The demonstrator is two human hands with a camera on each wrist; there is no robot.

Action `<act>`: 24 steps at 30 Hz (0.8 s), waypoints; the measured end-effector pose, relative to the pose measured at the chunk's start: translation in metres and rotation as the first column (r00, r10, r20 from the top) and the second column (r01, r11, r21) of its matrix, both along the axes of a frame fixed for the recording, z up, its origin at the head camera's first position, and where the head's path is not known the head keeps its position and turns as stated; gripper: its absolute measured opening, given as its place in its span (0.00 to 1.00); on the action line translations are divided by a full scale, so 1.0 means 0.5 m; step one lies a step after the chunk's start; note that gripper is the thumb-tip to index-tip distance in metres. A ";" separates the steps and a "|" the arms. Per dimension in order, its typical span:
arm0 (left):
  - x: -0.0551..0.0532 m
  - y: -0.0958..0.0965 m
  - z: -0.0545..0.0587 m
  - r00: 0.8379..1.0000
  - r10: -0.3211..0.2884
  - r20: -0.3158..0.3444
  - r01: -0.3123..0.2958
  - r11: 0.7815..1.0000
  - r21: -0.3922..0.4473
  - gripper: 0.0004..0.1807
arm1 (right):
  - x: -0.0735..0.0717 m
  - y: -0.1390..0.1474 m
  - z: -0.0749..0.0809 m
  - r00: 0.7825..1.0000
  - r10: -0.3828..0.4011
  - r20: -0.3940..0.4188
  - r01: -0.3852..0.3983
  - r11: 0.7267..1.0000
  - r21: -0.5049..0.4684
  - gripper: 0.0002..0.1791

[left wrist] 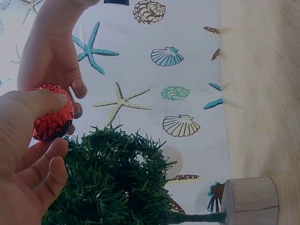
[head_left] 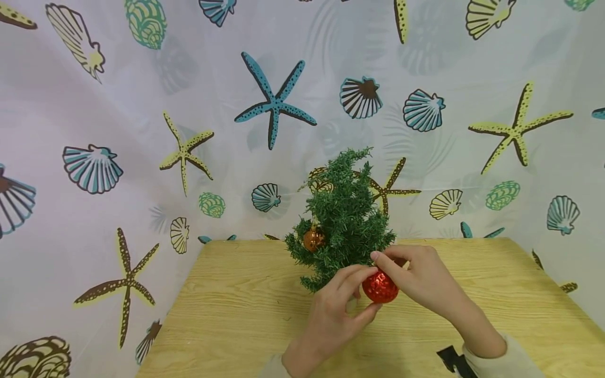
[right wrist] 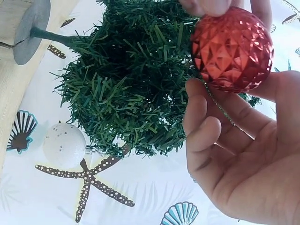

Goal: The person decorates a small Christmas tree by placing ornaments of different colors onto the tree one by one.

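A shiny red bauble (head_left: 380, 286) with a faceted surface is held between both hands, just in front of a small green artificial Christmas tree (head_left: 347, 215). My left hand (head_left: 333, 310) grips it from the left; its thumb (left wrist: 47, 102) lies across the facets in the left wrist view. At the bauble's upper right is my right hand (head_left: 423, 275), with thumb and fingers pinching near its top. In the right wrist view, a thin cord (right wrist: 225, 112) runs from the bauble (right wrist: 232, 51) across the right fingers. The exact pinch point is hidden.
An orange bauble (head_left: 314, 239) hangs on the tree's left side. A white bauble (right wrist: 64, 145) hangs from it in the right wrist view. The tree stands on a wooden base (left wrist: 253, 201). Beneath is a wooden table (head_left: 227, 304), backed by a shell-and-starfish-print curtain (head_left: 302, 168).
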State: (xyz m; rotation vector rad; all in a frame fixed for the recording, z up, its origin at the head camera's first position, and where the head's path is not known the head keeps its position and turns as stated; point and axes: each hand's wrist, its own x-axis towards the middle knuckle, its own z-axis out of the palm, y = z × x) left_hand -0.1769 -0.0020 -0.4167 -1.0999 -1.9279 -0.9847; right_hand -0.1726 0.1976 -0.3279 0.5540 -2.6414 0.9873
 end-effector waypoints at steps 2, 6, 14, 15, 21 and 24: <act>0.000 0.000 0.001 1.000 0.006 -0.011 -0.006 1.000 -0.013 0.38 | 0.000 0.001 0.001 1.000 0.016 -0.005 -0.016 1.000 -0.008 0.12; -0.002 -0.001 0.000 1.000 0.010 -0.023 -0.011 0.999 -0.037 0.37 | 0.002 0.005 0.003 0.999 0.043 -0.014 -0.044 0.999 -0.025 0.09; -0.004 0.001 -0.004 1.000 0.006 -0.024 -0.007 0.999 -0.051 0.38 | 0.002 0.002 0.001 0.998 0.048 -0.029 -0.049 0.997 -0.060 0.09; -0.004 0.002 -0.005 1.000 0.010 -0.027 -0.011 0.999 -0.049 0.38 | 0.002 0.002 0.000 0.998 0.039 -0.039 -0.041 0.997 -0.068 0.09; -0.005 0.010 -0.006 0.996 0.060 -0.071 -0.062 0.998 -0.026 0.38 | 0.003 0.000 -0.006 0.996 -0.006 -0.088 -0.007 0.990 -0.142 0.08; -0.006 0.016 -0.004 0.989 0.105 -0.103 -0.107 0.994 -0.018 0.38 | 0.003 -0.003 -0.009 0.996 0.006 -0.087 -0.022 0.982 -0.185 0.09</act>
